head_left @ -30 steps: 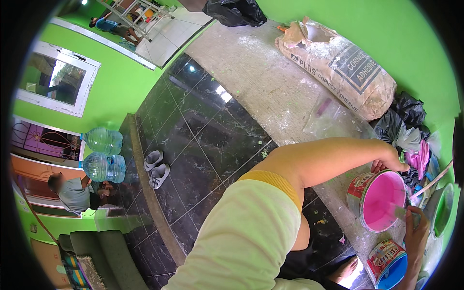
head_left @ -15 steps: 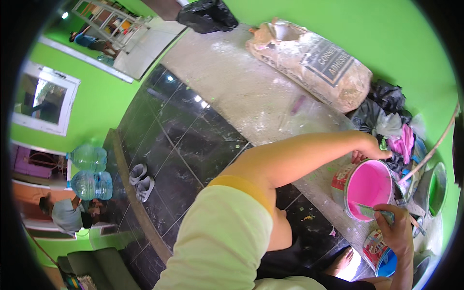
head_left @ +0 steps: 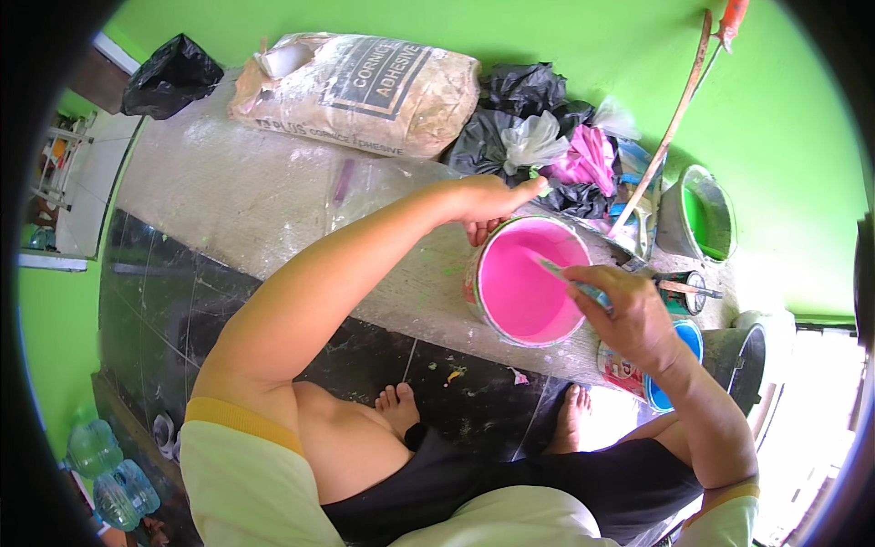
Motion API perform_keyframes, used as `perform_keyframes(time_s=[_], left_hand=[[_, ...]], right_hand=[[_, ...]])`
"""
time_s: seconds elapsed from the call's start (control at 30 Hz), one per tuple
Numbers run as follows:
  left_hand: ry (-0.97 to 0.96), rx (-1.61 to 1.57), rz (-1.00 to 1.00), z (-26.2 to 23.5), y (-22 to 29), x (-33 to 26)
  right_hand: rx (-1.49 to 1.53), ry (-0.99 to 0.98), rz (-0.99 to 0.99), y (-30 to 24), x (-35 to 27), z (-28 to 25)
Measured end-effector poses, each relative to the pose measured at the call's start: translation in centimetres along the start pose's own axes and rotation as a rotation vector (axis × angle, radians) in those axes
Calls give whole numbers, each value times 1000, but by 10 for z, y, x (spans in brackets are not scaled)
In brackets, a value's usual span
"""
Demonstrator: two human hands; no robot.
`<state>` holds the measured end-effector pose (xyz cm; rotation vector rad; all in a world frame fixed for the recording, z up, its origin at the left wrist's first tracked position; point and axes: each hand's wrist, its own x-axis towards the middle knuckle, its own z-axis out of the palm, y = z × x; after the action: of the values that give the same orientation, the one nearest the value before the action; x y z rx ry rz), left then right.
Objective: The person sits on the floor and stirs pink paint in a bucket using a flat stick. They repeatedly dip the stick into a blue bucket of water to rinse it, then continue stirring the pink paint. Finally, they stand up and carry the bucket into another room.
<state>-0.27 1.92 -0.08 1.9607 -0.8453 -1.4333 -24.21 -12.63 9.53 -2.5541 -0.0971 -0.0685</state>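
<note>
A bucket of pink paint [head_left: 531, 314] stands between my hands, its inner wall coated pink. My left hand [head_left: 488, 202] is at its far-left rim, with fingers curled against the outside and thumb stretched along the back; the grip is partly hidden. In my right hand [head_left: 629, 314] is a flat, narrow tool [head_left: 553, 269] smeared pale green, pinched between thumb and fingers. Its tip slants down into the bucket, over the pink paint. Below my right hand, partly hidden by the wrist, is a bucket with a blue inside [head_left: 685, 342].
Behind the bucket lie black and pink plastic bags [head_left: 583, 159] and a big dusty paper sack [head_left: 365, 91]. A long-handled tool [head_left: 670, 137] leans on the green wall. To the right are a green-paint bucket [head_left: 697, 214], a small pot with a brush [head_left: 684, 294] and a dark bucket [head_left: 749, 365].
My view has swung to the right, bringing the bucket to the middle and both my feet into sight. My left hand keeps its place at the rim, and the right still holds the flat tool.
</note>
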Motion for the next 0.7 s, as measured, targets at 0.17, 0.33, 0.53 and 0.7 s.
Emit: perform_keyframes(time_s=[0.17,0.33,0.53,0.7], left_hand=[[-18,-121,2,1,-6,-1],[-43,-187,1,7,-4,4],[-84,-123,36,20,27,1],[-59,-101,57,31,51,-6]], right_hand=[[183,-91,47,-14,-4,2],[203,-216,83,-11,-18,-10],[129,-191,235,-7,-24,-41],[-9,-31,42,9,-36,-45]])
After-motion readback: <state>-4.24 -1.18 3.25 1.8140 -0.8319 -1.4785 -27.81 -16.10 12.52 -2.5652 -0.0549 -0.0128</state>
